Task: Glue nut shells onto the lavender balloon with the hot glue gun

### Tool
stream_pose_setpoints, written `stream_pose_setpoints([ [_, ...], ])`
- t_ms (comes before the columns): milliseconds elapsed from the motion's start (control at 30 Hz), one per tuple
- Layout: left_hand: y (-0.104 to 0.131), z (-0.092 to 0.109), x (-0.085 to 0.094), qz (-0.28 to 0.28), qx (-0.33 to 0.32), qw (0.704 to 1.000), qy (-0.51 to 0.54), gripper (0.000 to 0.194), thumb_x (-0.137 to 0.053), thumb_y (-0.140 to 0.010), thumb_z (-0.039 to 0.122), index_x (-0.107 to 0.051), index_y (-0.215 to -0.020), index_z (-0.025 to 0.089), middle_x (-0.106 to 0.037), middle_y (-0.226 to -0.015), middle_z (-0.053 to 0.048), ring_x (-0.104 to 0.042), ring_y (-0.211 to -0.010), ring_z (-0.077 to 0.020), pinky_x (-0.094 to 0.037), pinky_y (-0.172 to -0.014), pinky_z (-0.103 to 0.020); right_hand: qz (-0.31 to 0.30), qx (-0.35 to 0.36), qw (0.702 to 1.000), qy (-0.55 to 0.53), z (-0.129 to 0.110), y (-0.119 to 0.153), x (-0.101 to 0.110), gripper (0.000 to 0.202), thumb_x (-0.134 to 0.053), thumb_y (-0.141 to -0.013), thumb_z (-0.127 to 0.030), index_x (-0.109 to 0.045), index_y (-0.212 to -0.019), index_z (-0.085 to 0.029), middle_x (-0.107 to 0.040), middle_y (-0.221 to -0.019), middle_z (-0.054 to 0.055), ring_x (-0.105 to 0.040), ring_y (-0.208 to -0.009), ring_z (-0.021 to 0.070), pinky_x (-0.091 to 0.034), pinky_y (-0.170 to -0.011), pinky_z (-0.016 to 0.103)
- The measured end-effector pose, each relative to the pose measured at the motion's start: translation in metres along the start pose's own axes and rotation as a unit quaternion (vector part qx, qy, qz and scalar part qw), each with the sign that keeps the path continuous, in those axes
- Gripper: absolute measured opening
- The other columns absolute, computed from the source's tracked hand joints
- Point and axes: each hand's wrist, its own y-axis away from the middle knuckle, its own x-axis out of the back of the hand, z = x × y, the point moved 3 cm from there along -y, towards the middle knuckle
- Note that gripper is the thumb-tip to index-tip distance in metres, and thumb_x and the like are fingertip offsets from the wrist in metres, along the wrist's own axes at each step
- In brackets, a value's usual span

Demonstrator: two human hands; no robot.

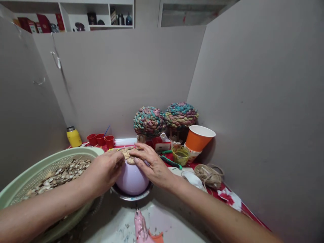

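Observation:
A smooth lilac ball [133,179], perhaps a balloon, sits in a metal bowl [131,198]. Flat beige slices [131,160], apparently wood, cover its top. My right hand [155,167] lies over these slices from the right, fingers stretched out and touching them. On the left side of the ball, my left hand [107,170] has its fingers curled together against the slices; whatever is between them is hidden. A pink glue gun [140,224] lies in front of the bowl, its nozzle pointing at it. Under my left forearm stands a green strainer basket [97,152] holding many similar slices [68,173].
Two mushroom-shaped pieces with colourful tops [149,121] stand at the back. An orange paper cup [199,138], green-handled pliers [172,162], a plastic tub [180,154] and a twine ball [209,175] are on the right. Red cups [100,139] and a yellow jar [73,136] stand back left.

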Motion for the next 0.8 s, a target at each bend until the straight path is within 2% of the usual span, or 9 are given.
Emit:
stream_pose_setpoints([
  [167, 0.0, 0.0, -0.003, 0.001, -0.028, 0.998, -0.054, 0.013, -0.046, -0.081, 0.007, -0.052, -0.083, 0.018, -0.063, -0.08, -0.007, -0.057, -0.075, -0.0208, -0.046, -0.066, -0.03, 0.006, 0.007, 0.999, -0.036, 0.004, 0.004, -0.003, 0.026, -0.049, -0.096, -0.024, -0.063, -0.117, -0.022, -0.057, -0.124, 0.01, -0.05, -0.119, 0.0219, -0.04, -0.103, 0.043],
  [433, 0.002, 0.001, -0.008, 0.013, -0.061, 0.991, -0.117, 0.016, -0.042, -0.089, 0.012, -0.057, -0.09, 0.016, -0.064, -0.085, -0.009, -0.061, -0.08, -0.023, -0.051, -0.071, -0.035, 0.011, 0.008, 0.999, -0.045, 0.006, 0.007, -0.005, 0.027, -0.05, -0.096, -0.022, -0.064, -0.119, -0.022, -0.057, -0.125, 0.01, -0.049, -0.119, 0.0219, -0.039, -0.104, 0.044],
  [800, 0.006, 0.0, -0.011, 0.064, -0.105, 0.988, -0.098, 0.014, -0.046, -0.088, 0.011, -0.06, -0.09, 0.015, -0.065, -0.083, -0.008, -0.061, -0.072, -0.0199, -0.052, -0.065, -0.031, 0.019, 0.013, 0.999, -0.044, 0.004, 0.005, -0.003, 0.027, -0.05, -0.095, -0.022, -0.064, -0.119, -0.024, -0.058, -0.124, 0.01, -0.05, -0.118, 0.0224, -0.04, -0.103, 0.044],
])
